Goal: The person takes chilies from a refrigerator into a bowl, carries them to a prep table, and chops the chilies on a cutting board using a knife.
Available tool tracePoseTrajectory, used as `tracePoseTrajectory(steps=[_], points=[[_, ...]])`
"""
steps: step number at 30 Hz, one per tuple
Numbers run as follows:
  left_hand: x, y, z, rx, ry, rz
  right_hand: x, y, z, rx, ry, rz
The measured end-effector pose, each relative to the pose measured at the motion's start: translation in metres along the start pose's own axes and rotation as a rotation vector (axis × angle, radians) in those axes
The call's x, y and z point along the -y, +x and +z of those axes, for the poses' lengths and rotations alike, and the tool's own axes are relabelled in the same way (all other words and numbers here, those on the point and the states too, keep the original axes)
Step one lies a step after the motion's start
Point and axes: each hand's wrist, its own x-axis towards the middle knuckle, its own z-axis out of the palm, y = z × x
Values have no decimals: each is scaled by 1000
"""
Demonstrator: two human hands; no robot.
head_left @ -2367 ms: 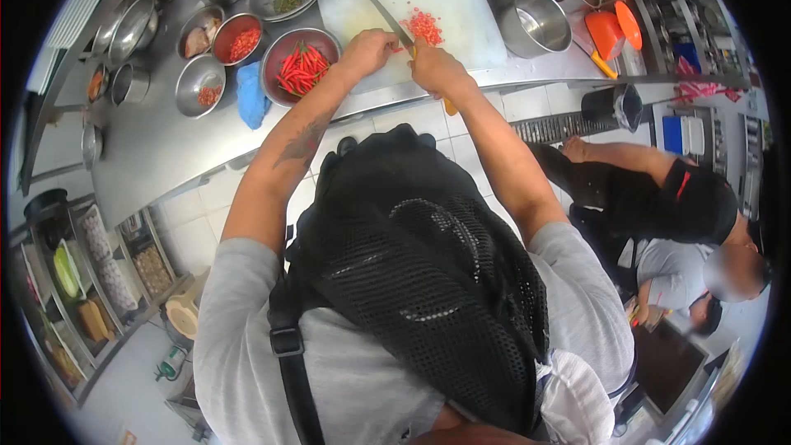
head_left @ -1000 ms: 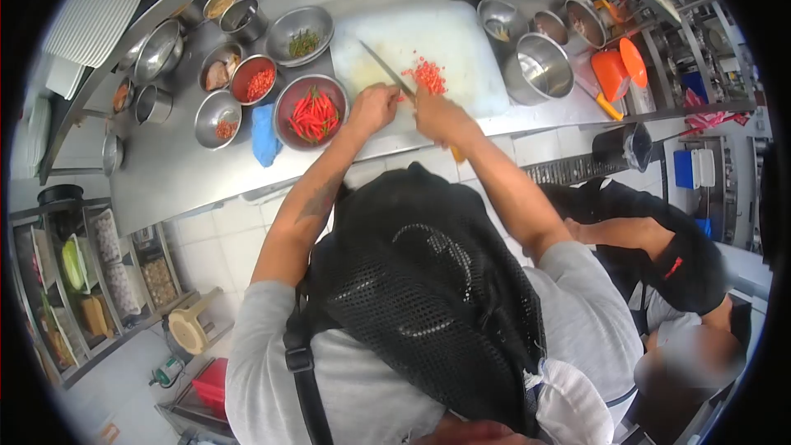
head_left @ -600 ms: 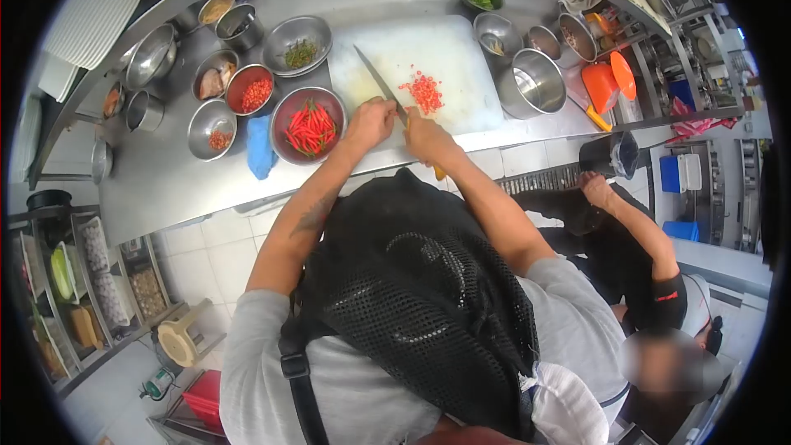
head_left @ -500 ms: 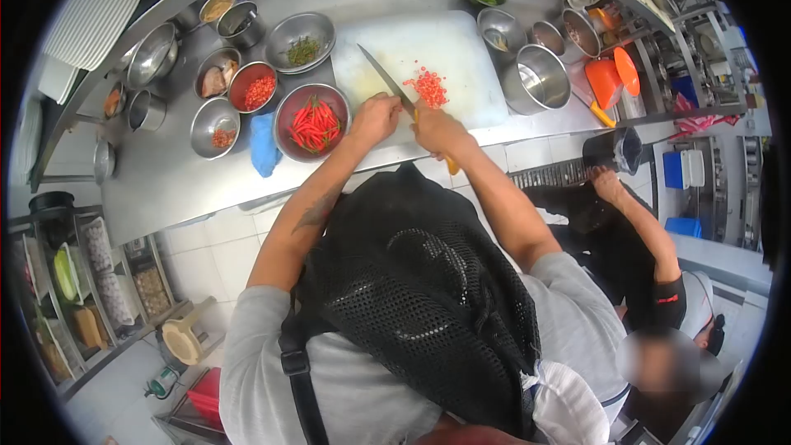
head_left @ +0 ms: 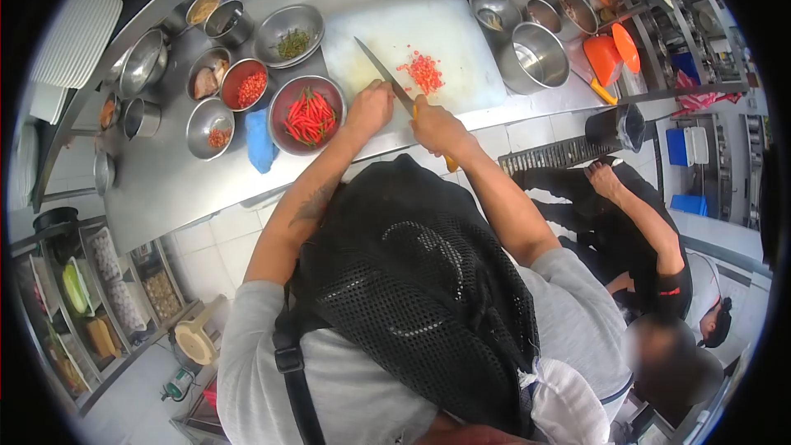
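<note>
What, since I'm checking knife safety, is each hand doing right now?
Left hand: curled beside the knife; whether it holds anything cannot be told.
Right hand: closed, holding the knife by its yellow handle.

You have bright light and a small glare spot on the steel surface (head_left: 156, 185); your wide view bends toward its edges, with black corners.

Smooth metal knife blade (head_left: 382, 67), matt, plastic-looking cutting board (head_left: 453, 33), metal counter (head_left: 165, 185) (glossy where light strikes).
</note>
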Motion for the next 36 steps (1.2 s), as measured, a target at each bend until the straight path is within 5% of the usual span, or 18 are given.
tracePoseTrajectory(steps=[14,16,21,26,28,33,36], points=[[7,16,-6,105,225,-26,-43,33,-1,-82,7,-79],[16,34,-41,21,272,162,-60,43,-2,-155,-61,-11],[94,81,-141,-174,455,-22,-36,16,-14,-130,42,-26],[118,72,-184,-156,240,-214,-35,14,12,-173,-96,-133],[98,52,-186,-59,254,-180,-22,1,4,-22,-49,-2],[96,-6,-144,236,665,-260,-32,4,4,-40,-82,-74],[99,-28,-127,140,663,-341,-34,1,1,-23,-37,-64]])
